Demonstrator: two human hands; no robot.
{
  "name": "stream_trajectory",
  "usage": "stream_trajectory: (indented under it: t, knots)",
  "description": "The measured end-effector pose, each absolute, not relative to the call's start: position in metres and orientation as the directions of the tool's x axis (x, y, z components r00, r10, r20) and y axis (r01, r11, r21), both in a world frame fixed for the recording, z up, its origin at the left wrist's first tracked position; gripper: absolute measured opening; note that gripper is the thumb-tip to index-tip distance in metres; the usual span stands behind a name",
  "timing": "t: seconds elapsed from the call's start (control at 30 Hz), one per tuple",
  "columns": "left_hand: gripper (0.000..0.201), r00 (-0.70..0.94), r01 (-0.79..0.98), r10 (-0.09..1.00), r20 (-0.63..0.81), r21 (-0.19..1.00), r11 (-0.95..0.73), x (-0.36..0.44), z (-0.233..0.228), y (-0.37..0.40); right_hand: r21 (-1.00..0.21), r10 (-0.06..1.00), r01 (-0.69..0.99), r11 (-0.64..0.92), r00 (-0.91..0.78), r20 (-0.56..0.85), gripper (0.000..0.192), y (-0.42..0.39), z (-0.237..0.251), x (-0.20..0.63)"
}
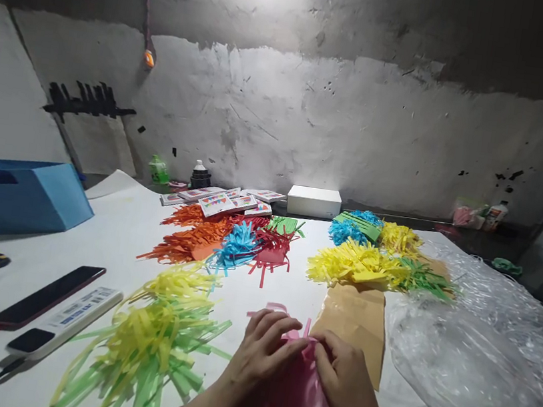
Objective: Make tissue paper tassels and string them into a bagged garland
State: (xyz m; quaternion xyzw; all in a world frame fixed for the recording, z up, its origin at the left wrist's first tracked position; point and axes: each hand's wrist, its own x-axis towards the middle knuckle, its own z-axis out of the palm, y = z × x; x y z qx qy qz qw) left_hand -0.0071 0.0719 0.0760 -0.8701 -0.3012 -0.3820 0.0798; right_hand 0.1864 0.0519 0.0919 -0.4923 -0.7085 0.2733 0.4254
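Pink fringed paper (pixel 291 402) lies before me at the front of the table, its cut strips showing around my fingers. My left hand (pixel 266 347) rests over its left side, fingers curled and thumb reaching toward the top edge. From the other side my right hand (pixel 341 372) pinches the top edge between thumb and fingers. The two hands nearly meet there, and part of the paper is hidden beneath them. Just behind my right hand lies a brown paper envelope (pixel 356 316). Yellow and green paper tassels (pixel 147 327) spread out left of my left hand.
Orange tassels (pixel 190 242), blue tassels (pixel 240 246) and yellow tassels (pixel 359 263) lie farther back. Behind them are printed packets (pixel 223 203) and a white box (pixel 314 202). Clear plastic (pixel 475 367) covers the right side. A phone (pixel 49 293), power bank (pixel 65 323) and blue box (pixel 24 199) stand left.
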Motion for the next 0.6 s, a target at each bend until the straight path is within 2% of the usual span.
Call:
stream_trajectory:
  t: [0.1, 0.2, 0.27, 0.3, 0.37, 0.4, 0.47, 0.53, 0.6]
  knots:
    - [0.02, 0.572, 0.543, 0.464, 0.677, 0.112, -0.832, -0.005, 0.092, 0.072, -0.861, 0.945, 0.391, 0.326, -0.1, 0.312, 0.031, 0.051, 0.094, 0.19]
    - [0.02, 0.596, 0.478, 0.498, 0.63, 0.22, -0.85, -0.017, 0.1, 0.076, -0.924, 0.962, 0.298, 0.239, 0.056, 0.267, 0.033, 0.056, 0.087, 0.206]
    - [0.016, 0.475, 0.496, 0.64, 0.604, 0.417, -0.762, -0.033, 0.104, 0.082, -0.949, 0.956, 0.251, 0.193, 0.169, 0.239, 0.038, 0.059, 0.078, 0.225]
    - [0.012, 0.359, 0.487, 0.735, 0.575, 0.556, -0.673, -0.043, 0.107, 0.087, -0.954, 0.946, 0.245, 0.172, 0.229, 0.229, 0.04, 0.06, 0.073, 0.238]
    - [0.007, 0.115, 0.367, 0.883, 0.455, 0.807, -0.463, -0.065, 0.115, 0.102, -0.96, 0.911, 0.254, 0.117, 0.357, 0.206, 0.043, 0.059, 0.061, 0.266]
    - [0.014, 0.03, 0.268, 0.921, 0.387, 0.885, -0.381, -0.075, 0.12, 0.113, -0.963, 0.885, 0.26, 0.077, 0.426, 0.186, 0.043, 0.057, 0.053, 0.281]
    - [0.03, -0.064, 0.145, 0.947, 0.316, 0.942, -0.304, -0.093, 0.132, 0.142, -0.966, 0.838, 0.26, -0.008, 0.528, 0.135, 0.043, 0.051, 0.036, 0.312]
    - [0.04, -0.129, 0.098, 0.949, 0.289, 0.956, -0.278, -0.103, 0.145, 0.18, -0.962, 0.819, 0.262, -0.076, 0.566, 0.089, 0.044, 0.042, 0.02, 0.338]
    - [0.036, -0.204, 0.062, 0.94, 0.272, 0.962, -0.265, -0.102, 0.158, 0.223, -0.955, 0.81, 0.263, -0.136, 0.585, 0.045, 0.04, 0.032, 0.007, 0.354]
